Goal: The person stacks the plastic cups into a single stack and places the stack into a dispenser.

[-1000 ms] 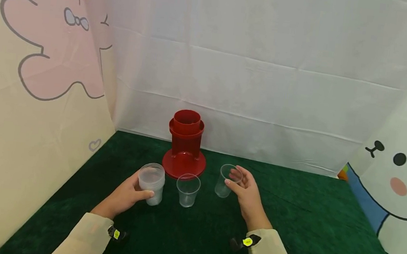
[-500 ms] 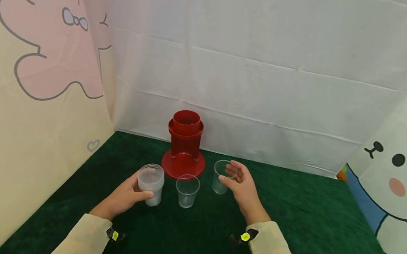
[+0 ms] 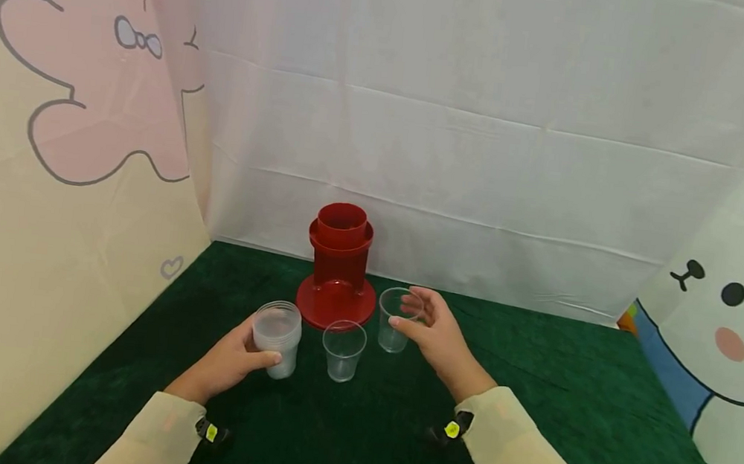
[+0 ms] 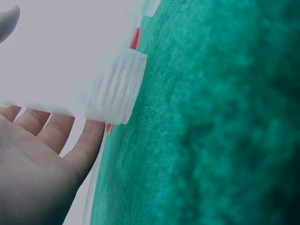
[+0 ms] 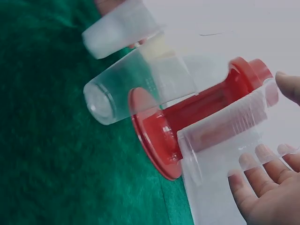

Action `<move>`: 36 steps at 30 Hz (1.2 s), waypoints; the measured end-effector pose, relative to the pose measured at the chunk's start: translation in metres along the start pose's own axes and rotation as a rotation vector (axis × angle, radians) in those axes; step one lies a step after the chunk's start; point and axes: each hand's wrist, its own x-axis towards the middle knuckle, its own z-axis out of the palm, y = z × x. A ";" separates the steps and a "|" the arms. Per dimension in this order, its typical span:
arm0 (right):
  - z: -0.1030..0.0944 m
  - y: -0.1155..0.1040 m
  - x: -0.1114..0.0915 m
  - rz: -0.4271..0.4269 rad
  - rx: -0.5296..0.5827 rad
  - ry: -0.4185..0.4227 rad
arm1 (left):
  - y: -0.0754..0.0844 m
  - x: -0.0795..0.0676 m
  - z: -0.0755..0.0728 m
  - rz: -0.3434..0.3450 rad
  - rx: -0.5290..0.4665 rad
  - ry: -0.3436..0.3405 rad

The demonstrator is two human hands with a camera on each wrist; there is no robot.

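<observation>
A: What is bounding the work area?
B: A white sheet (image 3: 458, 106) is hanging along the back, and a cream panel (image 3: 65, 270) is running down the left edge. The green-covered counter (image 3: 583, 409) is meeting both, its broadest open stretch lying to the right.
A: Fixtures?
B: A red stand (image 3: 339, 266) is standing near the far edge on its round foot.
A: State of the hands?
B: The left grip (image 3: 228, 364) is holding a nested cup stack (image 3: 278, 332) between thumb and fingers. The right grip (image 3: 440, 341) is curling round the right-hand cup (image 3: 393, 309), just beside the red foot. Whether either base is touching down, I cannot tell.
A: And between them?
B: The middle cup (image 3: 343, 352) is standing upright, a narrow gap showing on each side, the tighter one at right.
</observation>
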 end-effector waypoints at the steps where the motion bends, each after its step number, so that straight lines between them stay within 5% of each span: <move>1: -0.001 -0.001 0.000 0.003 -0.015 -0.009 | 0.000 0.000 0.000 0.000 0.001 -0.001; 10: -0.003 -0.020 -0.003 0.001 -0.101 -0.065 | 0.000 0.001 -0.001 -0.002 0.010 -0.010; 20: 0.010 -0.054 0.000 -0.092 -0.168 -0.113 | 0.001 0.000 0.001 -0.012 0.012 -0.010; 36: 0.052 -0.077 -0.001 -0.136 -0.003 -0.193 | 0.002 -0.001 0.000 0.001 -0.002 -0.007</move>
